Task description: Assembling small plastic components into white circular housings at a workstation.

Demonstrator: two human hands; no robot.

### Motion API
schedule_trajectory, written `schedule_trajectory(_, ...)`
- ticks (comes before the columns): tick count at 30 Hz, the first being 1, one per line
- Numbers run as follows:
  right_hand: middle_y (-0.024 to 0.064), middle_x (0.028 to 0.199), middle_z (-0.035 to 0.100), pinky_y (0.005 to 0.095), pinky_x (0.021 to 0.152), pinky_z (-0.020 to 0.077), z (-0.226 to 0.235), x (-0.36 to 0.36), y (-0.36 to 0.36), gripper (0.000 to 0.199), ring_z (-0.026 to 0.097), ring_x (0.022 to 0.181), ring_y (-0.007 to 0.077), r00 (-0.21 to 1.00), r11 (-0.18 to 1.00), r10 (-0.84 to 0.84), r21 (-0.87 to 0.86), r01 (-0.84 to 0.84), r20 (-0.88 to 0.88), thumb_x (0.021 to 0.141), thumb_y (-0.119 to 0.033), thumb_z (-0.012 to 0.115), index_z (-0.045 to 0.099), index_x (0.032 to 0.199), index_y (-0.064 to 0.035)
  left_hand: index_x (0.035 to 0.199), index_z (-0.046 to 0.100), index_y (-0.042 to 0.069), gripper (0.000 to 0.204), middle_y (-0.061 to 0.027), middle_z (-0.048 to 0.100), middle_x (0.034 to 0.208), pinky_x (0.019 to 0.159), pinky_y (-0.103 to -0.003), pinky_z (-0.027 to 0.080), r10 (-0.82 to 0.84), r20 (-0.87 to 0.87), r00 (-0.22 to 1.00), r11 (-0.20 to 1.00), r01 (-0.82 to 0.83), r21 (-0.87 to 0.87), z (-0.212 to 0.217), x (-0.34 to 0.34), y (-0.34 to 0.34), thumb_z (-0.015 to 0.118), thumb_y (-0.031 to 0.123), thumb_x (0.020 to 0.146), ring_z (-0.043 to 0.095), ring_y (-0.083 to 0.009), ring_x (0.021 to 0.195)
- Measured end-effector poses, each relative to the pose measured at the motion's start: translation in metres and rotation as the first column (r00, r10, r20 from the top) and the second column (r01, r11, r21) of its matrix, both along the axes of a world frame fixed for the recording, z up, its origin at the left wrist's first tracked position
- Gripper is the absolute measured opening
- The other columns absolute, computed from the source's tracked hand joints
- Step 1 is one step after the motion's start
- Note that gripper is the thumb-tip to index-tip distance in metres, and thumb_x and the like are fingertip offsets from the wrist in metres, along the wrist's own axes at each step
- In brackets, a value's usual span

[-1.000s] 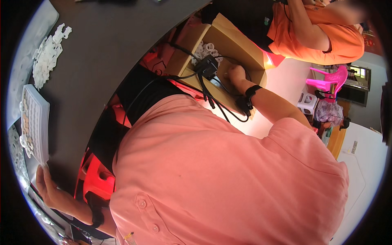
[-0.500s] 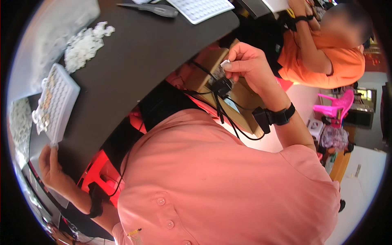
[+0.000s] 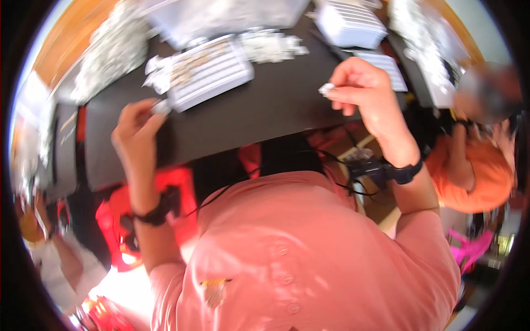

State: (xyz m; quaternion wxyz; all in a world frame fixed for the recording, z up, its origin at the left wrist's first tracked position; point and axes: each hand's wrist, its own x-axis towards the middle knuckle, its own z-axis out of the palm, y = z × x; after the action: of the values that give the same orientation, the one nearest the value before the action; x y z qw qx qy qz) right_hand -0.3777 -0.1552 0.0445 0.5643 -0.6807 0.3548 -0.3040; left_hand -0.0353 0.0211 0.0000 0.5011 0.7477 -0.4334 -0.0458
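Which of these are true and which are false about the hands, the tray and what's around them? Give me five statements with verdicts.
1. The right hand pinches a small white piece. True.
2. The left hand is inside a cardboard box. False: it is beside the left end of the tray, with a blurred pale piece at its fingers.
3. A white pile lies to the right of the tray. True.
4. The person in orange is at the left of the picture. False: that person is at the right.
5. The right wrist wears a dark band. True.
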Motion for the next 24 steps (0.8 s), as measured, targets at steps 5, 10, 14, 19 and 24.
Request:
schedule_trajectory(5, -0.0013, 0.068, 0.059, 0.0248, 0.061, 0.0429, -0.009, 0.044, -0.007, 0.011, 0.053, 0.065, 0.0073, 0.963, 0.950, 0.058, -0.282, -0.135, -0.263, 0.078, 0.001, 0.071, 0.061, 0.080, -0.0011, 0.100, 0.073, -0.001, 0.023, -0.0030, 0.069, 0.085, 0.072, -0.022, 0.049, -0.049, -0.190, 0.980, 0.993, 0.027, -0.114, -0.011, 0.005, -0.003, 0.076, -0.001, 0.077, 0.062, -0.0077, 0.078)
schedule_trajectory(10, 0.0036, 0.067, 0.060, 0.0285, 0.061, 0.0438, -0.012, 0.063, -0.019, 0.014, 0.054, 0.062, 0.0120, 0.897, 0.917, -0.002, -0.359, -0.174, -0.442, 0.075, -0.001, 0.073, 0.061, 0.083, 0.0003, 0.099, 0.073, -0.002, 0.024, -0.0024, 0.066, 0.090, 0.069, -0.023, 0.047, -0.012, -0.026, 1.000, 0.996, 0.010, -0.084, -0.006, 0.005, 0.005, 0.077, 0.000, 0.075, 0.058, -0.0091, 0.076)
schedule_trajectory(14, 0.0055, 0.067, 0.060, 0.0292, 0.061, 0.0435, -0.007, 0.071, -0.009, 0.018, 0.053, 0.062, 0.0125, 0.922, 0.857, -0.100, -0.502, -0.112, -0.375, 0.079, -0.004, 0.074, 0.062, 0.092, 0.0004, 0.099, 0.073, -0.002, 0.026, -0.0035, 0.064, 0.091, 0.068, -0.025, 0.047, -0.010, 0.146, 0.989, 1.000, 0.014, -0.025, -0.007, 0.012, -0.004, 0.079, 0.003, 0.074, 0.057, -0.0110, 0.076)
schedule_trajectory(19, 0.0055, 0.070, 0.062, 0.0264, 0.061, 0.0444, -0.010, 0.080, 0.030, 0.013, 0.055, 0.063, 0.0113, 0.985, 0.828, 0.088, -0.538, -0.157, -0.152, 0.083, -0.001, 0.072, 0.062, 0.091, 0.0003, 0.096, 0.072, -0.002, 0.023, -0.0040, 0.064, 0.090, 0.066, -0.025, 0.047, -0.080, 0.178, 0.981, 0.992, 0.061, 0.107, -0.010, 0.021, -0.010, 0.079, 0.004, 0.075, 0.057, -0.0105, 0.072)
schedule_trajectory(24, 0.0065, 0.070, 0.060, 0.0277, 0.059, 0.0441, -0.003, 0.090, 0.051, 0.013, 0.055, 0.061, 0.0148, 0.973, 0.810, 0.205, -0.541, -0.228, -0.103, 0.081, 0.001, 0.072, 0.062, 0.089, -0.0008, 0.099, 0.067, -0.006, 0.018, -0.0095, 0.060, 0.089, 0.058, -0.026, 0.042, -0.221, -0.596, 0.772, 0.973, 0.131, -0.192, 0.009, 0.021, 0.004, 0.071, 0.006, 0.086, 0.054, -0.0125, 0.072)
